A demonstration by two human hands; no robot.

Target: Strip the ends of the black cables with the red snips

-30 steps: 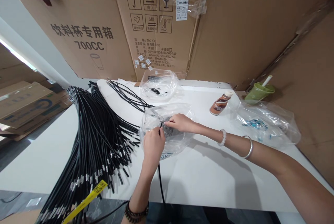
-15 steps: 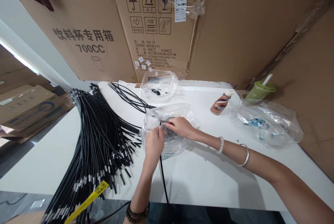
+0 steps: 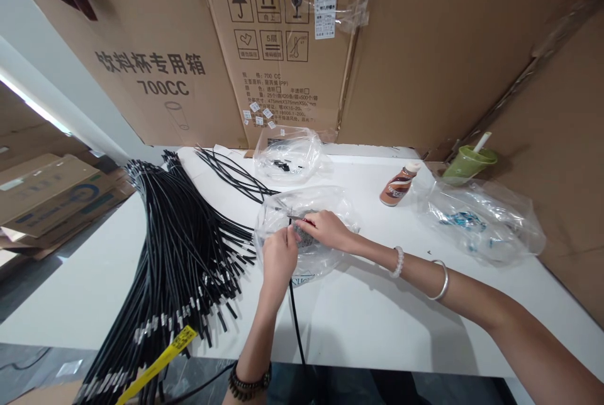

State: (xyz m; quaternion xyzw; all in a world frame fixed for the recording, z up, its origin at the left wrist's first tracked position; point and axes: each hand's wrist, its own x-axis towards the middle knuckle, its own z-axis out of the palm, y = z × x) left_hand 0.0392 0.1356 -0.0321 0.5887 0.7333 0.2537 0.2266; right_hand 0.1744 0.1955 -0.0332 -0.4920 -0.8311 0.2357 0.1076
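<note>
My left hand [image 3: 280, 254] is closed around a black cable [image 3: 296, 317], whose upper end pokes out above the thumb. The cable runs down past the table's front edge. From the right, my right hand [image 3: 328, 229] grips small red-handled scissors [image 3: 296, 217]. Their metal blades are at the cable's tip; whether they touch it is too small to tell. Both hands are over an open clear plastic bag [image 3: 325, 266] holding a heap of small grey pieces [image 3: 306, 239], partly hidden by my hands.
A large bundle of black cables [image 3: 174, 235] with metal-tipped ends and a yellow tag [image 3: 160, 364] covers the table's left. Behind are a clear bag of small black parts [image 3: 287, 160] and cardboard boxes [image 3: 283, 46]. Rightward stand a brown bottle [image 3: 397, 186], green cup [image 3: 469, 163] and another bag [image 3: 486, 222].
The scissors' blades have shifted slightly at the cable's tip. Both hands keep nearly the same place and hold, and the view has moved a little.
</note>
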